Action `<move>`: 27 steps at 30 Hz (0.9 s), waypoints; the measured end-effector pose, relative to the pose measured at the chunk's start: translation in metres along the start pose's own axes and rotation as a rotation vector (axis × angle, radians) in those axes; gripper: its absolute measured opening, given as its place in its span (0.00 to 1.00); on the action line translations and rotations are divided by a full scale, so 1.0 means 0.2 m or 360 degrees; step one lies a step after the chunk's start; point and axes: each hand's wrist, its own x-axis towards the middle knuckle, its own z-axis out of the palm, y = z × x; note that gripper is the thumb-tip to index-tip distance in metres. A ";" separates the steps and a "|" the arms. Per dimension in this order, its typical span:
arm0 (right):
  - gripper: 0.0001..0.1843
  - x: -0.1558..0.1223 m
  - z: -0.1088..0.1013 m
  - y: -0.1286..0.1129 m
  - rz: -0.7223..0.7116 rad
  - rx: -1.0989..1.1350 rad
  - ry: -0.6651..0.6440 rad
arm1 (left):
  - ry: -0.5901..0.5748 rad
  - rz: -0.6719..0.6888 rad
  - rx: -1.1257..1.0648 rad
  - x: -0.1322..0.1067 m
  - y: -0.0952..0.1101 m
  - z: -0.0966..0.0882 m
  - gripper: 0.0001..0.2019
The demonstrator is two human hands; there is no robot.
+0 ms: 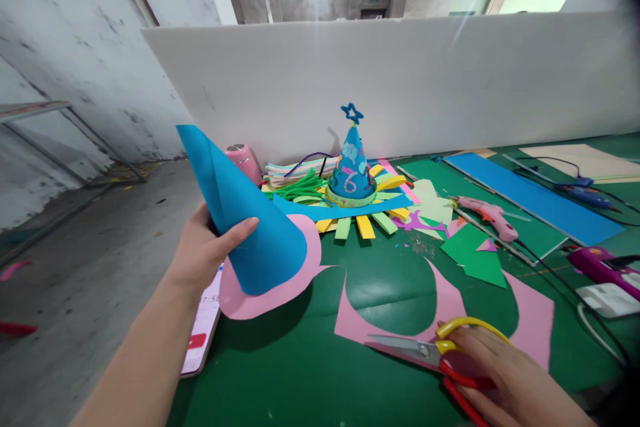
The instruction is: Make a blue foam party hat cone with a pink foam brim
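My left hand (205, 247) grips a blue paper cone (250, 233), its thumb pressed on the outer side and the other fingers behind. The cone tilts to the left, and a pink paper brim (300, 283) spreads around its wide end. My right hand (495, 367) is wrapped round the yellow and red handles of a pair of scissors (425, 349). Their blades point left, over a pink paper offcut (355, 323) with a curved edge. Behind them stands a decorated blue party hat (354, 163) with a star on top and a 6 on its front.
A phone (203, 337) lies beneath the cone. Green pipe cleaners (305, 185) and a pink canister (245, 163) stand behind. At right are a pink glue gun (490, 215), blue board (535, 193), a purple tool (605, 267), cables and a white charger (610, 299). A white panel (400, 80) closes off the back.
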 end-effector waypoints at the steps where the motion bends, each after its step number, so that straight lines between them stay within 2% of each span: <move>1: 0.16 -0.03 0.00 0.02 0.0003 -0.0026 0.0008 | 0.0052 0.0009 -0.0044 0.01 0.01 -0.01 0.28; 5: 0.18 -0.06 0.01 0.06 0.0054 -0.0191 0.0177 | 0.0268 0.0007 -0.0217 0.03 0.04 -0.03 0.28; 9: 0.20 0.08 0.00 0.02 0.0108 -0.0299 0.0358 | 0.0396 0.0009 -0.0284 0.01 0.07 -0.05 0.24; 12: 0.21 0.27 -0.04 0.00 0.0139 -0.0427 0.0344 | 0.0333 -0.0055 -0.0185 -0.04 0.06 -0.07 0.25; 16: 0.19 0.50 -0.10 0.05 -0.0004 -0.0538 0.0294 | 0.0182 -0.0169 0.0021 -0.13 0.04 -0.08 0.29; 19: 0.16 0.59 -0.15 0.11 -0.0051 -0.0585 0.0260 | 0.0110 -0.0226 0.0074 -0.16 0.04 -0.07 0.31; 21: 0.15 0.60 -0.18 0.12 0.0000 -0.0635 0.0269 | 0.0082 -0.0227 0.0083 -0.16 0.03 -0.07 0.32; 24: 0.16 0.59 -0.19 0.06 0.0098 -0.0689 0.0322 | 0.0104 -0.0221 0.0116 -0.16 0.02 -0.07 0.32; 27: 0.20 0.57 -0.12 -0.11 0.0029 -0.0661 0.0373 | 0.0170 -0.0206 0.0094 -0.15 0.01 -0.07 0.29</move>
